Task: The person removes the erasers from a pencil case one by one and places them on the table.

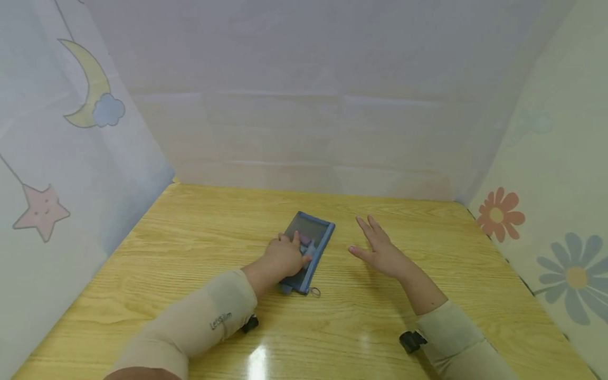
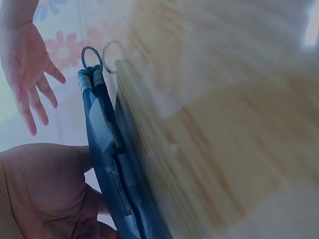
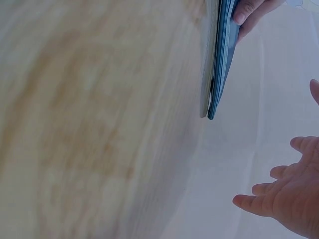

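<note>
A flat blue zip pouch (image 1: pixel 320 252) with a see-through dark mesh face lies slanted on the wooden table. Small items (image 1: pixel 311 248), one pale blue and one purplish, show through the mesh; I cannot tell their kind. My left hand (image 1: pixel 284 257) rests on top of the pouch, fingers spread over its left and middle part. In the left wrist view, its thumb and fingers touch the upper face of the pouch (image 2: pixel 102 144). A thin ring (image 1: pixel 315 292) hangs from the pouch's near corner. To the right, my right hand (image 1: pixel 383 257) hovers above the table, fingers spread, holding nothing.
The wooden table (image 1: pixel 214 221) meets a pale back wall (image 1: pixel 304 132). A left wall panel (image 1: pixel 109 153) carries a moon and a star, a right one (image 1: pixel 532 211) flowers. Small black devices (image 1: pixel 411 342) sit at both sleeves' undersides.
</note>
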Motion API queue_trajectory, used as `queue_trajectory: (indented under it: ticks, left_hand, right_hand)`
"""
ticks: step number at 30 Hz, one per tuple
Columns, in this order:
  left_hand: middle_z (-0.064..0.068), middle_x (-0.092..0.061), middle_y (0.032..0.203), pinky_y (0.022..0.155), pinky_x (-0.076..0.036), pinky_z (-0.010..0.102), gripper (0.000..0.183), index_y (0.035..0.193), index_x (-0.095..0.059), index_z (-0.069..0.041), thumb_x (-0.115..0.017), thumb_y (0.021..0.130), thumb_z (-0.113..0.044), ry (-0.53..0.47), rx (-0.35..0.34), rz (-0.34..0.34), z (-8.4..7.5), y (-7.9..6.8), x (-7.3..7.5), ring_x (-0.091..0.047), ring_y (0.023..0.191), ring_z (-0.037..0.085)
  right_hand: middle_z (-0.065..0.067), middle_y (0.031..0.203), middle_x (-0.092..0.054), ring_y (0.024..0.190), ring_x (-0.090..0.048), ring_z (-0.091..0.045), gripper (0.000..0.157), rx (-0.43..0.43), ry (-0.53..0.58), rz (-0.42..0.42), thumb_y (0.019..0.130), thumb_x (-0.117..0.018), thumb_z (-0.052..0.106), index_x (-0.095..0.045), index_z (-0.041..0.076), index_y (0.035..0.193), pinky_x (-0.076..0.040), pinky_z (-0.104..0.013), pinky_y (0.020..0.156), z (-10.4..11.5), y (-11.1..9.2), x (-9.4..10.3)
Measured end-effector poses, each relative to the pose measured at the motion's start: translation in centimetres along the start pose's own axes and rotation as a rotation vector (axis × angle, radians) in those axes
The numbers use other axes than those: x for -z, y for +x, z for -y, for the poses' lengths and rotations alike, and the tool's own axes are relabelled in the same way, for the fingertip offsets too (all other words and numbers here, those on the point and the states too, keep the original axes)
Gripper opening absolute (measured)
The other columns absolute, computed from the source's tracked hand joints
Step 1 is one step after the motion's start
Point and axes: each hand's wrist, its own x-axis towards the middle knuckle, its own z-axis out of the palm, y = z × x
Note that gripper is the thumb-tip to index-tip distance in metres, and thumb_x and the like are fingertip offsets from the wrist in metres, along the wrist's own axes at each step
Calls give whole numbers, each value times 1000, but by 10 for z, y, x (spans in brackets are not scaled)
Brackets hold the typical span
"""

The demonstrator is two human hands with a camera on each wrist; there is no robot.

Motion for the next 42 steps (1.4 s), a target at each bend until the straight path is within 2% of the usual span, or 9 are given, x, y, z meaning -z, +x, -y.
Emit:
queue_trajectory:
  ticks: [5, 11, 13, 17, 20, 24, 28, 36, 42]
  left_hand:
    - [29, -26, 141, 84, -46, 39, 83, 147, -15, -12, -34, 87, -66, -40, 6, 21, -3, -3, 5, -48, 114, 37]
    - [24, -22, 145, 94, -40, 44, 80, 147, -17, -14, -36, 87, -64, -95, -30, 30, 5, -2, 8, -37, 125, 38]
    - [22, -18, 148, 100, -34, 45, 78, 147, -16, -14, -35, 89, -62, -77, -93, 36, 9, 0, 8, -29, 130, 38]
    - [14, -9, 152, 107, -22, 45, 70, 147, -15, -13, -34, 93, -54, -36, -284, 44, 16, 8, 7, -10, 138, 33]
    - [10, -6, 153, 109, -17, 45, 65, 147, -14, -12, -34, 96, -48, 6, -411, 45, 19, 14, 6, -4, 139, 29]
    - [11, -5, 153, 110, -14, 43, 63, 147, -13, -10, -32, 97, -44, 41, -488, 40, 19, 17, 6, -3, 139, 28]
    - [12, -3, 153, 110, -13, 41, 62, 147, -11, -9, -32, 98, -41, 34, -485, 57, 16, 17, 7, -2, 139, 30]
    - [12, -2, 153, 110, -13, 39, 63, 147, -8, -10, -30, 98, -42, 52, -415, 84, 12, 14, 11, -3, 139, 31]
    - [10, -1, 153, 111, -13, 39, 64, 147, -7, -12, -29, 98, -44, 58, -387, 98, 12, 17, 10, -2, 139, 30]
  right_hand:
    - [-14, 150, 14, 135, 7, -43, 82, 6, 2, -6, 89, -51, 50, -1, 22, 148, -9, -71, 95, -2, 0, 0]
    - [-13, 150, 14, 135, 8, -42, 83, 12, 17, -4, 88, -51, 51, 0, 23, 148, -9, -71, 95, -2, 0, 0]
    - [-12, 151, 14, 136, 8, -41, 83, 10, 23, -5, 88, -51, 51, 0, 24, 148, -9, -71, 95, -1, 0, 0]
    - [-12, 151, 14, 136, 8, -41, 83, 12, 27, -8, 88, -51, 52, 0, 25, 147, -9, -71, 95, -1, 0, 1]
    - [-10, 151, 14, 136, 8, -39, 82, 6, 27, -9, 88, -51, 53, 0, 28, 147, -10, -70, 96, -2, 1, 1]
    - [-10, 151, 14, 136, 8, -39, 83, 7, 31, -9, 88, -51, 53, 1, 27, 147, -9, -70, 96, -2, 1, 1]
    - [-12, 151, 13, 136, 7, -41, 83, 18, 26, -13, 88, -51, 51, 1, 25, 147, -8, -71, 95, -1, 1, 2]
    - [-12, 151, 13, 136, 9, -40, 82, 10, 8, -10, 88, -51, 52, -1, 27, 147, -9, -71, 95, -1, 0, 2]
    - [-15, 151, 7, 135, 10, -42, 83, -18, -138, -31, 86, -50, 56, -6, 23, 148, -6, -73, 93, -3, 0, 2]
